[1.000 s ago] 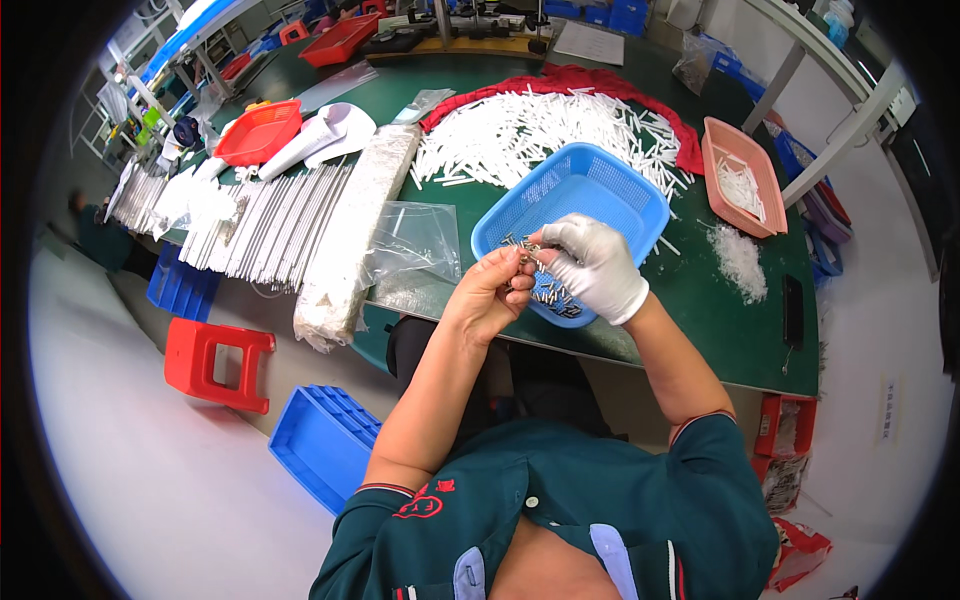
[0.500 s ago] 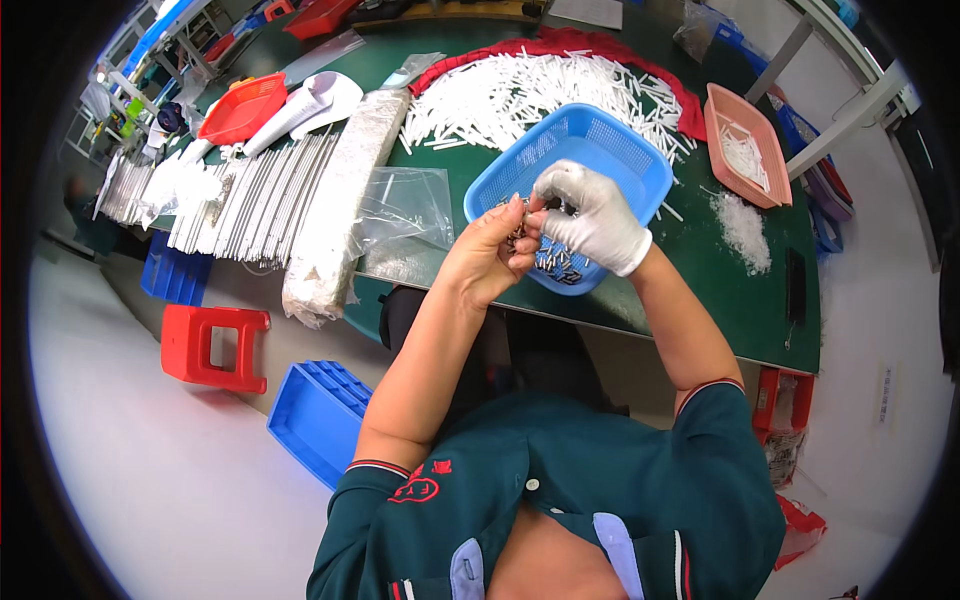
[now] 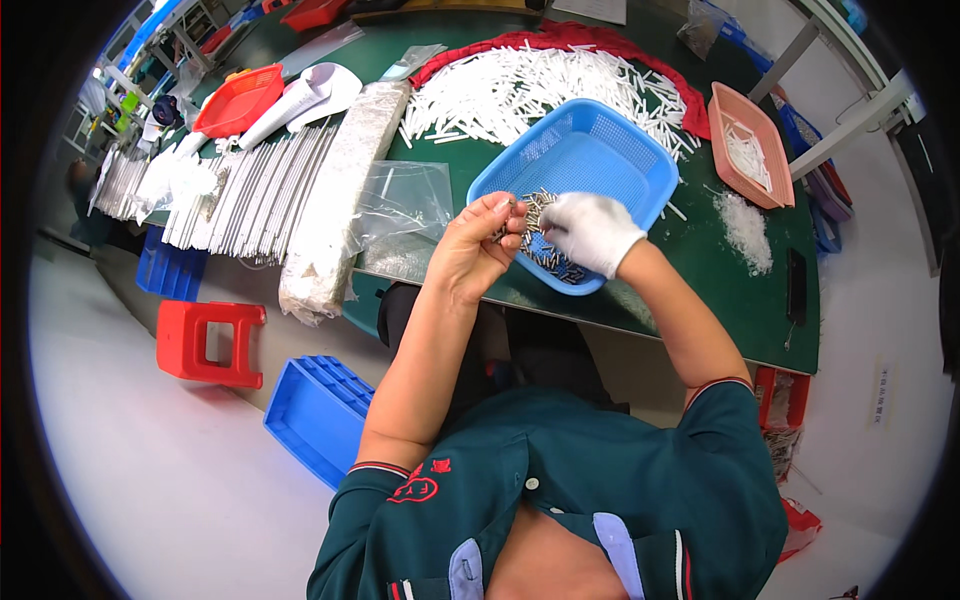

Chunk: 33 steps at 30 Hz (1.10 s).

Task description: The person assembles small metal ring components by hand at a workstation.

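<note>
My bare left hand is at the near left rim of a blue perforated plastic basket. Its fingers are curled closed, with a few small metal pins just showing in them. Low in the basket lies a heap of small metal pins, silvery and dark. My right hand, in a white glove, hangs over the near right part of the basket beside the pins. Motion smears its fingertips, so whether they hold anything is unclear.
Beyond the basket, many short white tubes lie piled on a red cloth. A pink basket with white pieces stands at right. Left are a long wrapped block and metal rods. A red stool and blue bin are below.
My right hand has moved away from my left and lower over the basket, uncovering more of the pins. My left hand has shifted slightly left, its fingers more closed.
</note>
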### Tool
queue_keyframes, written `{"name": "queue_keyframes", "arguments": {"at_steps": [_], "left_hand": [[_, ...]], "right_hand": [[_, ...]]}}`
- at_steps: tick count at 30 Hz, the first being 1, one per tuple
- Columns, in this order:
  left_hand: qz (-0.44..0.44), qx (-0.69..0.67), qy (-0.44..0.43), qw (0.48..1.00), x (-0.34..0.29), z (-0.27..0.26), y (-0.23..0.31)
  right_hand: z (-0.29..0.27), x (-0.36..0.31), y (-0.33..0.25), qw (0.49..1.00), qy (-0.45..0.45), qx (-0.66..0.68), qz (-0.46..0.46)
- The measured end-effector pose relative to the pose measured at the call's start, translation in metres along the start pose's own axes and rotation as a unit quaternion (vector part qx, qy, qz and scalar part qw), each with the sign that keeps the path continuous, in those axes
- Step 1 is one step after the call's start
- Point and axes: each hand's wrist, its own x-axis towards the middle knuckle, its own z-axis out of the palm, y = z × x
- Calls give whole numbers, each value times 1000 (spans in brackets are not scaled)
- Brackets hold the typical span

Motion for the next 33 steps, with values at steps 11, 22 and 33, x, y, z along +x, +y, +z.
{"name": "queue_keyframes", "arguments": {"at_steps": [11, 22, 33], "left_hand": [[-12, -17, -29, 999, -4, -8, -5], [-36, -2, -28, 999, -10, -4, -5], [-43, 30, -18, 998, -8, 6, -12]], "right_hand": [[26, 11, -7, 974, -89, -203, -52], [-2, 3, 9, 999, -7, 47, 4], [-29, -6, 1, 839, -94, 531, 69]]}}
